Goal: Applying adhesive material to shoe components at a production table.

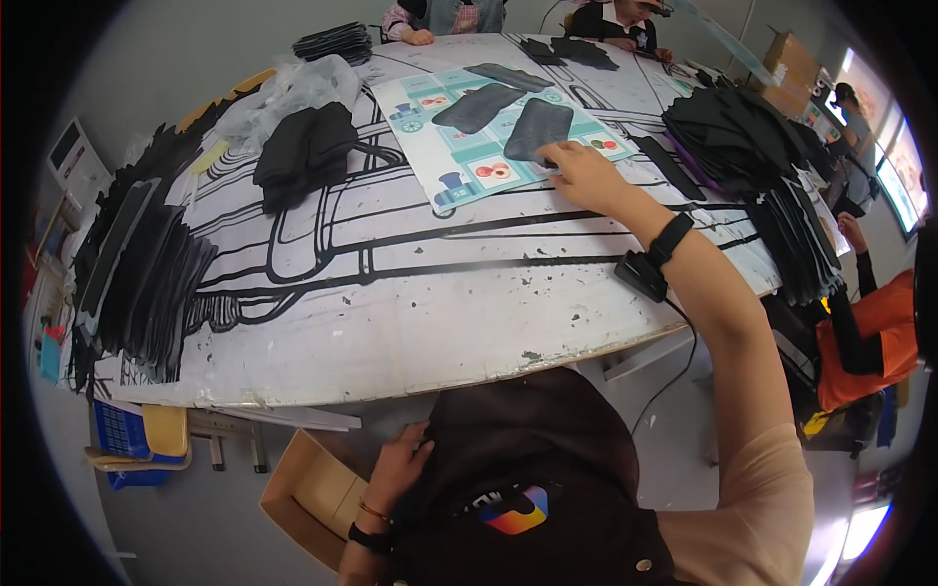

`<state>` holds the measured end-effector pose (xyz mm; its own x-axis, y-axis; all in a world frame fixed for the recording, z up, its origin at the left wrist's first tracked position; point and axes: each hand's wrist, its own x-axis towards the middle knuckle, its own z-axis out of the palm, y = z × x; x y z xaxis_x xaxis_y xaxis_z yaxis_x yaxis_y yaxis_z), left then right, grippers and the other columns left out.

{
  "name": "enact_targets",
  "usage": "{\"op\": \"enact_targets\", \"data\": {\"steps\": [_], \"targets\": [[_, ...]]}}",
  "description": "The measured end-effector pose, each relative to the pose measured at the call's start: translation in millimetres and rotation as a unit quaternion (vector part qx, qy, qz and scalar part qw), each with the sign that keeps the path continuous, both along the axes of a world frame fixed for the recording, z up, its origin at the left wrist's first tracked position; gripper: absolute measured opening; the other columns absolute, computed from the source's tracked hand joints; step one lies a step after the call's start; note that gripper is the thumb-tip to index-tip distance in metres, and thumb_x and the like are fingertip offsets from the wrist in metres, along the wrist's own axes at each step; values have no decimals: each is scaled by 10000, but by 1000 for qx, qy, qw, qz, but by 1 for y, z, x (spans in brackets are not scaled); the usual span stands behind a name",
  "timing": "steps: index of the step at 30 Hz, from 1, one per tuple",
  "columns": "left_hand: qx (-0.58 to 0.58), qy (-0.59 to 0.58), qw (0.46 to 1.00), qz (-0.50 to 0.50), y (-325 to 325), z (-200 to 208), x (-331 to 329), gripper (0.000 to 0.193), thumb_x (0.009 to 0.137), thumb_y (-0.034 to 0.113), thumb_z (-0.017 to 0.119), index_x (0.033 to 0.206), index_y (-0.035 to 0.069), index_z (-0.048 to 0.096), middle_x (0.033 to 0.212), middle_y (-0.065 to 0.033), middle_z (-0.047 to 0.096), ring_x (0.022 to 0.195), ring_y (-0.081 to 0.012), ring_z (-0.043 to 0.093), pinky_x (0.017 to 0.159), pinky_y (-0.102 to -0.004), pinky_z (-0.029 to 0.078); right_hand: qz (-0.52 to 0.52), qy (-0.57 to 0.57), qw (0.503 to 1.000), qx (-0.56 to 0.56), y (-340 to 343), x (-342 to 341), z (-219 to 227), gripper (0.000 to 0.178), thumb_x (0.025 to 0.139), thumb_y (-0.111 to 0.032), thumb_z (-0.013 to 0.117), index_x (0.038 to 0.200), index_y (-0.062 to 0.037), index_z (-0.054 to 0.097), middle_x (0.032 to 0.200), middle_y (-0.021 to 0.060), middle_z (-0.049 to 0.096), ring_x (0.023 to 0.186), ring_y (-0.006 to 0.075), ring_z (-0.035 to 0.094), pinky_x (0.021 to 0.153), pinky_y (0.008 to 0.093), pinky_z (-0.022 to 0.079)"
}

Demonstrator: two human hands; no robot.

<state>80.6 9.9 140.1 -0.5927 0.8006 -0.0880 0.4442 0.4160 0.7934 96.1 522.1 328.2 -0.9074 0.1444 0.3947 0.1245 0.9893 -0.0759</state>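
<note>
My right hand (586,177) reaches over the table, its fingertips closed at the lower right corner of a dark grey fabric piece (539,128). That piece lies flat on a printed white and teal sheet (451,182). Two more dark pieces lie on the sheet: a rounded one (478,107) to the left and a narrower one (510,76) at the far edge. Low in my lap, beside the dark apron (532,430), is my left hand (399,464); its fingers are loosely bent and apart, with nothing visible in them.
Stacks of black fabric stand at left (147,283), centre left (305,154) and right (738,137). A clear plastic bag (293,93) lies behind the centre stack. An open cardboard box (303,488) is under the table edge. Other people sit across and at right.
</note>
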Motion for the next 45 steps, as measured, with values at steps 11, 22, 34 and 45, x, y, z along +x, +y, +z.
{"op": "enact_targets", "data": {"steps": [11,22,34,45], "targets": [[63,114,970,-205,47,81,-4,376,976,136,681,1344,73,635,1309,-137,677,1127,-367,666,972,-421,543,64,14,985,159,-110,72,23,414,781,-116,723,1189,-138,649,879,81,719,1093,281,633,875,432,485],[250,-70,895,-364,56,161,-34,280,949,69,734,1228,63,749,1188,-67,757,1049,-268,693,942,-381,552,217,-15,970,-108,-194,124,34,371,855,-106,718,1224,-73,708,1005,117,721,1187,311,633,971,438,500],[187,288,939,33,91,284,-204,208,957,148,708,1135,43,725,1006,-96,784,936,-193,742,838,-308,551,231,58,971,7,-255,66,11,487,768,-59,693,1255,-75,680,1155,120,672,1155,300,619,1033,465,469],[195,374,887,189,140,218,-336,685,753,516,859,1183,5,710,1172,-226,699,1162,-416,604,1012,-479,497,163,115,979,-32,-235,56,22,319,786,-98,709,1105,-83,721,1202,125,651,1192,347,603,1003,485,466]]}}
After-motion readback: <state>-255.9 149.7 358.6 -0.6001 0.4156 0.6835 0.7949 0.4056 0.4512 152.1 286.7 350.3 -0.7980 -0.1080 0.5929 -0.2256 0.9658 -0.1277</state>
